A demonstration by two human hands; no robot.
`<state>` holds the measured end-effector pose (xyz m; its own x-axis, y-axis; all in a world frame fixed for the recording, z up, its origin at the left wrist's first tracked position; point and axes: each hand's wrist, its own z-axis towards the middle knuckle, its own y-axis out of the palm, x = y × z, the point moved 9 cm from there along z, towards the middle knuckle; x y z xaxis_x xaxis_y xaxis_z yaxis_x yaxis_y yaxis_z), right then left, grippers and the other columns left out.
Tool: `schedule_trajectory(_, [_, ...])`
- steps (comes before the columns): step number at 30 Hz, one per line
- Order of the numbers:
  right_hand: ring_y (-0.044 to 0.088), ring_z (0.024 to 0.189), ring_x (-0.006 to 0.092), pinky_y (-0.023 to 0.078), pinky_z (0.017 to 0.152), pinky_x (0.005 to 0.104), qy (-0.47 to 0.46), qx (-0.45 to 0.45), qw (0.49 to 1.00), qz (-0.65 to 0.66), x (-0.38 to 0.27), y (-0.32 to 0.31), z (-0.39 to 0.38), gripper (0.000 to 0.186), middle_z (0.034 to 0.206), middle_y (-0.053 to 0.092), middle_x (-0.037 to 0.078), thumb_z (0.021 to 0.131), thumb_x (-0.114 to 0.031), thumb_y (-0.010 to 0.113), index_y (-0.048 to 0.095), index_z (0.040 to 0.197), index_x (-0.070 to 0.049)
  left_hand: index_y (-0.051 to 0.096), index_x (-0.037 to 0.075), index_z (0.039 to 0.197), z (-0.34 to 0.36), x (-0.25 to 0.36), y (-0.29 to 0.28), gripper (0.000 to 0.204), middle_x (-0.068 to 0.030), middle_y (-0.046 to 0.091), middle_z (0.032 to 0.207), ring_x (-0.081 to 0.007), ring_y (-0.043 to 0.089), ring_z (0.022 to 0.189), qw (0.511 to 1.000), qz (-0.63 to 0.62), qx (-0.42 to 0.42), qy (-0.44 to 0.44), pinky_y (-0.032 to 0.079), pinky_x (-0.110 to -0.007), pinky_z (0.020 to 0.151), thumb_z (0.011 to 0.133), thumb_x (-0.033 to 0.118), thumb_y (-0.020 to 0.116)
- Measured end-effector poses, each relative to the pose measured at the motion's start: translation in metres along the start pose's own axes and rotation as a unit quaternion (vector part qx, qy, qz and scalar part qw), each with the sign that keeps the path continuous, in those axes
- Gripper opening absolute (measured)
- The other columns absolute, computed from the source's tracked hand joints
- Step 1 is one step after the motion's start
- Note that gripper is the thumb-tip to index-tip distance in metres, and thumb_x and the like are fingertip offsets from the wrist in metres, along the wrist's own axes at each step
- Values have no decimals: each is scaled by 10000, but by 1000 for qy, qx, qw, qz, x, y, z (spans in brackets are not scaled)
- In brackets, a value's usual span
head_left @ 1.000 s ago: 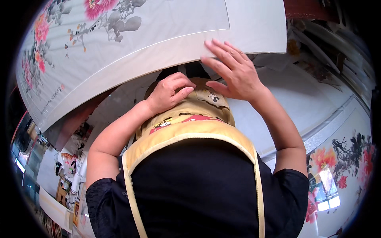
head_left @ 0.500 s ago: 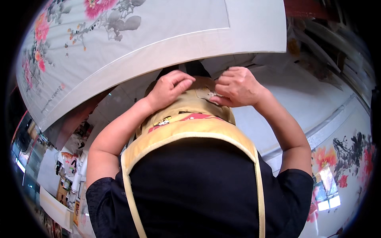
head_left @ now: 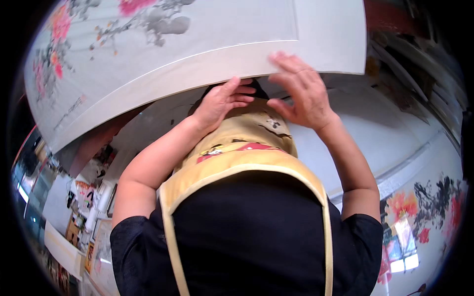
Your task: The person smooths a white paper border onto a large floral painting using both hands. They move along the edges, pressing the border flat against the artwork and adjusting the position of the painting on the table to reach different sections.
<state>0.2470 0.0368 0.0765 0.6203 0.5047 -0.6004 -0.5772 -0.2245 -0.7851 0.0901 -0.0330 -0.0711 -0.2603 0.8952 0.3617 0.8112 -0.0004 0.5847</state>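
My left hand (head_left: 224, 102) is open in front of my yellow apron (head_left: 247, 140), just below the edge of the table, with nothing visible in it. Higher and to the right, my right hand (head_left: 302, 91) is open with its fingers apart, and its fingertips overlap the table's near border in view. Motion blurs those fingertips, so I cannot tell whether they touch the surface. Across the table ahead lies a large flower painting (head_left: 163, 22) with pink blossoms and grey leaves, edged by a pale border (head_left: 197, 61).
At the lower right is a second flower painting (head_left: 424, 212) with a shiny, reflecting surface. Rolls and sheets in clear wrapping (head_left: 414, 69) lie at the far right. Assorted tools and papers (head_left: 81, 207) crowd a surface at the left. A reddish-brown support (head_left: 98, 138) shows under the table.
Both hands have opened from closed, pinched shapes. My right hand has risen toward the table edge, while my left has turned and moved slightly right and up. The view has shifted slightly.
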Motion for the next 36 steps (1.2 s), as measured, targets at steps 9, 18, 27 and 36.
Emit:
schedule_trajectory(9, [665,1152,323,514,1043,453,-63,-155,983,70,-19,45,-25,729,1275,680,119,834,-229,782,487,1491,-116,614,39,1272,7,1,-1,497,-116,670,1232,-212,626,1126,996,-90,19,16,492,-365,995,1043,477,561])
schedule_trajectory(18, [567,1325,304,392,1170,503,-118,-212,966,87,-31,76,-52,525,1478,551,127,824,-180,770,646,1327,-97,609,31,1300,10,-6,-7,515,-132,666,1238,-231,619,1147,992,-116,39,30,492,-388,1015,1046,477,559])
schedule_trajectory(27, [689,1101,257,572,955,405,-127,-253,957,59,-38,81,-62,464,1313,675,117,798,-112,748,674,1255,-82,633,17,1215,14,-4,-8,633,-128,684,1214,-219,644,1100,993,-82,70,37,495,-370,982,1001,608,561])
schedule_trajectory(36, [372,1494,306,252,1245,488,69,-78,986,-131,30,39,-20,831,1606,390,152,855,-355,767,404,1544,-64,562,2,1356,10,0,3,788,-156,642,1305,-238,602,1203,998,-35,48,25,448,-396,1062,991,695,483])
